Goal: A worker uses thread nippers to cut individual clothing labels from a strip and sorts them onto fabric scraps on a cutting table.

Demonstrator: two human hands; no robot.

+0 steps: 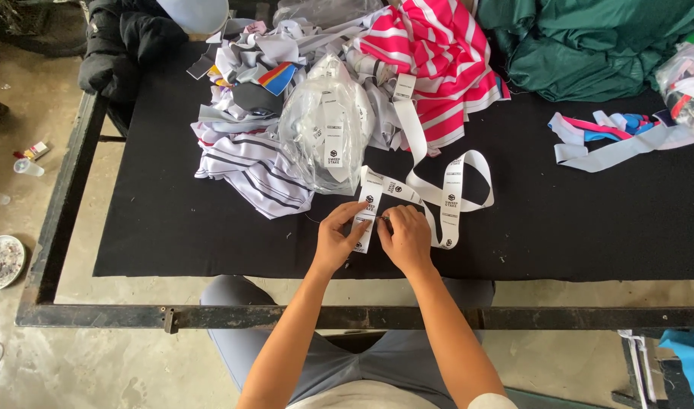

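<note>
Both hands meet near the front edge of a black cloth-covered table (173,227); the left hand (338,236) pinches a white printed label ribbon (447,198) between thumb and fingertips, holding 1 short hanging end upright; the right hand (406,236) sits just beside it, fingers curled together and gripping the same ribbon, though what lies between its fingertips is too small to tell; the ribbon loops away to the right and back up toward a clear plastic bag of labels (324,132); behind the bag lie a white striped garment (248,170) and a pink-and-white striped fabric (438,57); green cloth (589,45) fills the far right corner.
</note>
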